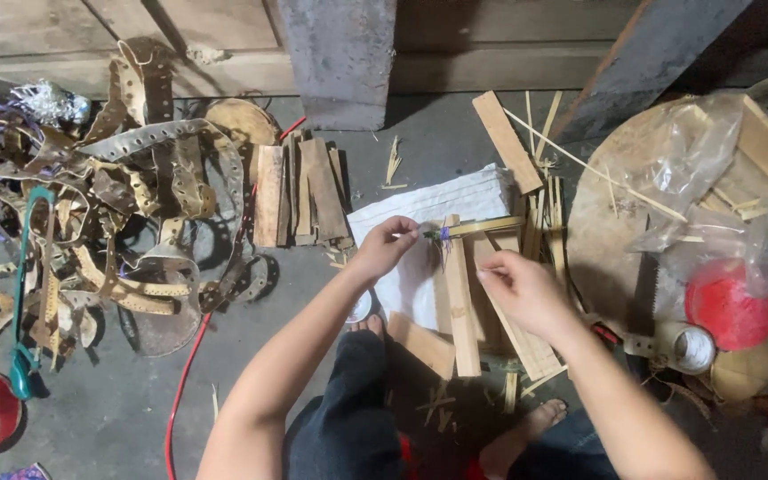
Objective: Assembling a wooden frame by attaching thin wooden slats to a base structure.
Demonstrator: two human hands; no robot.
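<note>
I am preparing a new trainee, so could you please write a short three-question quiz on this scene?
1. True or false: the left hand pinches the end of a thin bamboo strip.
2. What colour is the cloth under the wooden slats?
3. Which lies at the far right: A) red spool, B) teal-handled saw?

Key: 1 true; 2 white; 3 A.

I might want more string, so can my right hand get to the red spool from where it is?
Probably yes: the right hand is beside the red spool, though a clear plastic bag partly drapes it.
</note>
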